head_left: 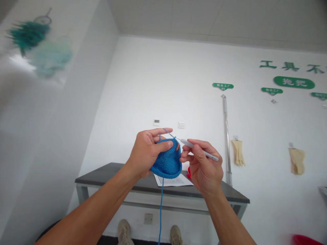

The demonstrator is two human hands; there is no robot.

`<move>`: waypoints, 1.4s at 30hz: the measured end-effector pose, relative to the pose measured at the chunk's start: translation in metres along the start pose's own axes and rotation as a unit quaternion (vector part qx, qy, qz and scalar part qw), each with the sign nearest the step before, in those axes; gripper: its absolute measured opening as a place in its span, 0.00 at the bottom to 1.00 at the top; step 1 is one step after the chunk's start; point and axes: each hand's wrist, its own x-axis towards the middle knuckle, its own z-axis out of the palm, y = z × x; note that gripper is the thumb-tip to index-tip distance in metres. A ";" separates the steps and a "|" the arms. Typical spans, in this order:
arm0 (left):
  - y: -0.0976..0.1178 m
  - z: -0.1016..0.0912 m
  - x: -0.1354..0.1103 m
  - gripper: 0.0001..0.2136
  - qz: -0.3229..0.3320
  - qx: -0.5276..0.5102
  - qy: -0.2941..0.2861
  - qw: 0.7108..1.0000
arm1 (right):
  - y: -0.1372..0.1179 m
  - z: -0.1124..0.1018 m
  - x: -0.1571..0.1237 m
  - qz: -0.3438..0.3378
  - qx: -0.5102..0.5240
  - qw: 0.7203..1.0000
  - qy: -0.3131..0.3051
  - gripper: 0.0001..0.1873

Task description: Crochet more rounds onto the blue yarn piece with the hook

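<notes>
A blue round crochet piece (166,160) with a cupped rim is pinched by my left hand (148,146), thumb on its face. Blue yarn (161,207) runs over my raised left index finger and also hangs down below the piece. My right hand (205,163) grips a crochet hook (199,149) with a grey handle, held like a pen. The hook's metal tip meets the piece's top edge, with yarn at it. A small orange stitch marker (178,146) sits near the right edge of the piece.
Behind my hands stands a dark-topped table (109,174) with a printed sheet (176,180) and a red object (189,173), partly hidden. A metal pole (227,136) and pale gloves (238,153) hang on the wall. My shoes (124,231) show below.
</notes>
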 end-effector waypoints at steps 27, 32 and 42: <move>-0.037 -0.003 0.068 0.29 0.093 0.092 0.059 0.990 | 0.037 -0.026 0.020 -0.120 -0.233 0.965 -0.020 0.05; -0.052 0.002 0.084 0.28 0.138 0.072 0.080 0.985 | 0.059 -0.023 0.020 -0.127 -0.210 0.968 0.053 0.07; -0.044 0.005 0.071 0.21 0.150 0.014 0.061 0.987 | 0.056 -0.012 0.012 -0.158 -0.188 0.966 0.076 0.06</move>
